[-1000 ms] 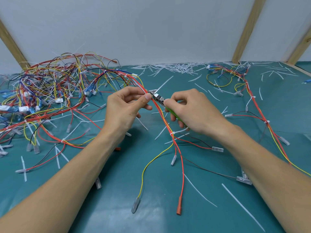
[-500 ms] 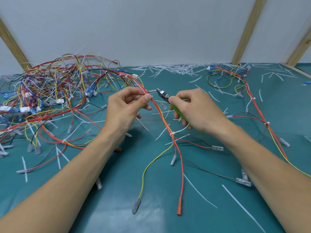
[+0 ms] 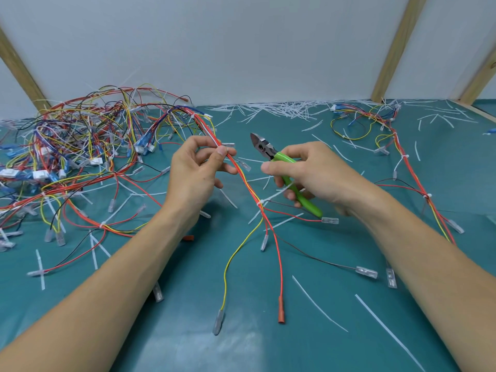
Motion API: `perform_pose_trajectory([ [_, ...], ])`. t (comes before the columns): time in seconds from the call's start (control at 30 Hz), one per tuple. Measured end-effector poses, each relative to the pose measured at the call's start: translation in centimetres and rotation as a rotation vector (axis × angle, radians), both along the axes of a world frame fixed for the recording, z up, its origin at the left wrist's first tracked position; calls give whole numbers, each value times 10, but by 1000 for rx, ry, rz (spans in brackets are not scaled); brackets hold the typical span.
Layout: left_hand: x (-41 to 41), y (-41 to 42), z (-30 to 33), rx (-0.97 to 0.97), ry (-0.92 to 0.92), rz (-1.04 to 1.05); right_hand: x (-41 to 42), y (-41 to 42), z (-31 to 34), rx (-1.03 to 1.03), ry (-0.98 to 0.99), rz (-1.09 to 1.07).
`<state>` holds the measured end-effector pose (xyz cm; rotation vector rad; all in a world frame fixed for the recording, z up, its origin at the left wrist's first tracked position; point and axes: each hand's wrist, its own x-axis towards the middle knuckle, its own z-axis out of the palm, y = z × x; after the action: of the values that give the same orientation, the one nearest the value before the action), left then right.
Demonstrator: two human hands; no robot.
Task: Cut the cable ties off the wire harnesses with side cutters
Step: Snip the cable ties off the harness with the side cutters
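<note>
Closest to the camera, loose ends of the wire harness [image 3: 264,213] trail across the green mat [image 3: 268,345], with a white cable tie [image 3: 261,202] still on the bundle. Left hand [image 3: 194,170] pinches the harness between thumb and fingers. Right hand [image 3: 314,170] grips the green-handled side cutters [image 3: 281,163], blades look slightly apart, hard to tell. Further back sits a tangled wire pile [image 3: 80,146] and cut tie scraps [image 3: 281,110].

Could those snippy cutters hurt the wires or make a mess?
Maybe. The next cable tie hugs the red and yellow wires tightly, so the side cutters in the right hand might nick a wire. The left hand pinches the bundle nearby, so fingers could get nipped too.
</note>
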<state>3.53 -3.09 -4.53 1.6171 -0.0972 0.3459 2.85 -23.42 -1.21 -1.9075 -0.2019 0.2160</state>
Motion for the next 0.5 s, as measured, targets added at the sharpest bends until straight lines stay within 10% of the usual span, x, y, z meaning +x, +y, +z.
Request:
perform_pose_trajectory([
  [0.5,6,10,-1,-163,59,151,7,-2,-8,-30,-9,-42],
])
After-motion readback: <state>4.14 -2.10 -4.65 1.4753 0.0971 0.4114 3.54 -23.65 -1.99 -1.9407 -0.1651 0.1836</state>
